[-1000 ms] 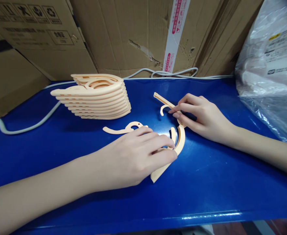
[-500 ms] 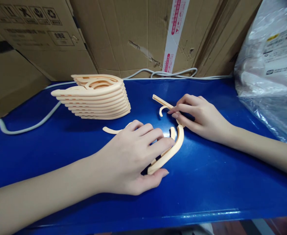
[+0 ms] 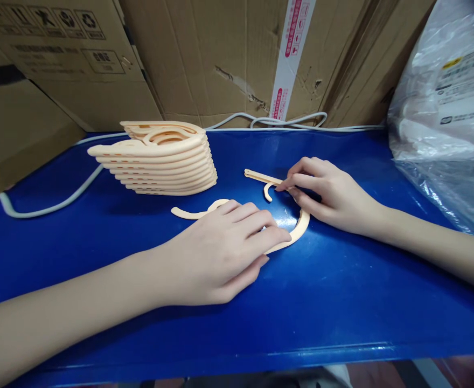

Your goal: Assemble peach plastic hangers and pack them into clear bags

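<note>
Tabletop (image 3: 362, 307): glossy blue, a raised lip along my edge, ceiling light glinting off it.
Back carton (image 3: 204, 59): brown, surface torn in one spot; stands behind the tabletop.
Left carton (image 3: 71, 97): row of black handling icons (image 3: 47, 21); fine print below too blurred to read.
Clear plastic bag (image 3: 439, 134): right rear, white inside, yellow patch over dark lettering I can't make out.
Left hand (image 3: 229, 250): fingers curved low, slightly parted, forefinger and thumb loosely about the lower arc of the jointed cream piece (image 3: 301, 226); the rest of that grip is hidden.
Right hand (image 3: 321, 188): thumb and forefinger nearly together, pinching the same piece near its joint.
Stack (image 3: 160, 167): cream pieces layered flat, left rear.
Pale cable (image 3: 47, 213): bends along the left, more of it looped at the back.
White tape (image 3: 287, 59): upright on the back carton, pink panels, characters too small for me.
Boxed label (image 3: 103, 61): reads 合格证, on the left carton.
Loose curved piece (image 3: 188, 214): flat between stack and left hand, partly covered.
</note>
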### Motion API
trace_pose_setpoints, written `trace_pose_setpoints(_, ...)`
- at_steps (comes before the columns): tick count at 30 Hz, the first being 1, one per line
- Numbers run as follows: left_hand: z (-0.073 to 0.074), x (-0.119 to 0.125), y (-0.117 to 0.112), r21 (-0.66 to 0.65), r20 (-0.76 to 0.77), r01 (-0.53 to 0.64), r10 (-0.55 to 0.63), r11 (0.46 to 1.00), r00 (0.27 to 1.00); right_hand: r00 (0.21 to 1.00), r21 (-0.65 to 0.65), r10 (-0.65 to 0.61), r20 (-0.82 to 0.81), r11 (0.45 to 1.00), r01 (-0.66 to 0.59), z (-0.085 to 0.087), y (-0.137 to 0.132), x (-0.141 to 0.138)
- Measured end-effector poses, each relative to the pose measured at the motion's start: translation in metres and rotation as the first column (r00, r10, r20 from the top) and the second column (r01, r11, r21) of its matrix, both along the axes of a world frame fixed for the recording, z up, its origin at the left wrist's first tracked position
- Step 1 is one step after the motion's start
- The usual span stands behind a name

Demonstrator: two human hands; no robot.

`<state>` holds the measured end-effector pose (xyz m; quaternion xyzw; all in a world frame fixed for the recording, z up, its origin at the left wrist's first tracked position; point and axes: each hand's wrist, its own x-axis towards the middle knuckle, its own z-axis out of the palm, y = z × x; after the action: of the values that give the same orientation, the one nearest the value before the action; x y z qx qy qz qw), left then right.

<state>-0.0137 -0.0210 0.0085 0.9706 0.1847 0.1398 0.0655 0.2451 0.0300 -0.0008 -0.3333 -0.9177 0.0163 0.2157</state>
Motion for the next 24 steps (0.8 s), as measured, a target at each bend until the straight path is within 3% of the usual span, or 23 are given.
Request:
trace_pose_setpoints(10,-0.0006,-0.0005,-0.0003,0.090,0.045,-0.034,0.030,0.995,0.999,0.997,-0.001,0.076,0.029,0.997,-0.076,0.0047,-0.0027,-0.0015)
trace_pose_setpoints(19,-0.0051,0.0000,0.0019,0.079,0.035,0.035,-0.038,0.996,0.999,0.961,-0.089,0.247,-0.122,0.962,-0.258,0.0048,-0.0062,-0.0019)
trace_pose_setpoints(24,-0.0063,0.0003,0.0002,0.075,0.059,0.058,-0.063,0.996,0.996,0.957,-0.141,0.228,-0.178,0.957,-0.254,0.0045,-0.0055,-0.0006)
